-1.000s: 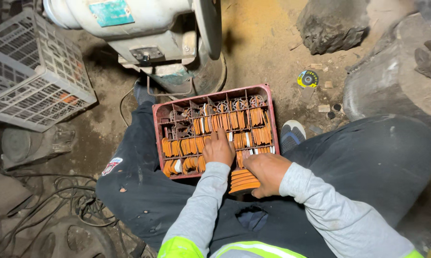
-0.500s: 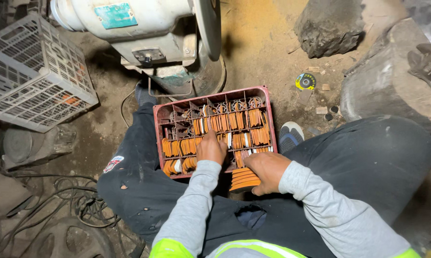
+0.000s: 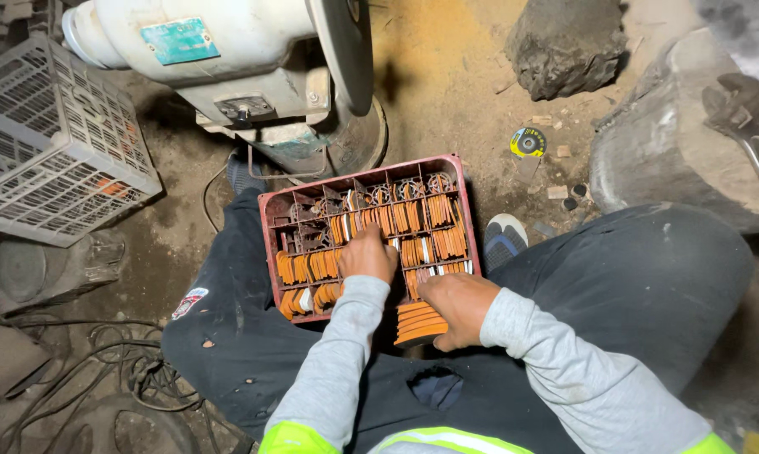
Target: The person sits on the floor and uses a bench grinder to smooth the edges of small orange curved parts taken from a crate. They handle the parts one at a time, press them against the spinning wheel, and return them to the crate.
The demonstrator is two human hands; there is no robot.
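Curling right hand (image 3: 457,304) around orange discs (image 3: 420,323)

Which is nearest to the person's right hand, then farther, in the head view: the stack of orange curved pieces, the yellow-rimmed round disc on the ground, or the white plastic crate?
1. Stack of orange curved pieces: held in the right hand.
2. Yellow-rimmed round disc: beyond, up right.
3. White plastic crate: far left.

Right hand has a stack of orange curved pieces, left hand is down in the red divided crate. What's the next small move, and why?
Probably lift the left hand clear of the red divided crate and take one piece off the stack of orange curved pieces in the right hand. The far-left compartments look unfilled, while the left hand rests on rows already packed, so the stack seems meant for those gaps.
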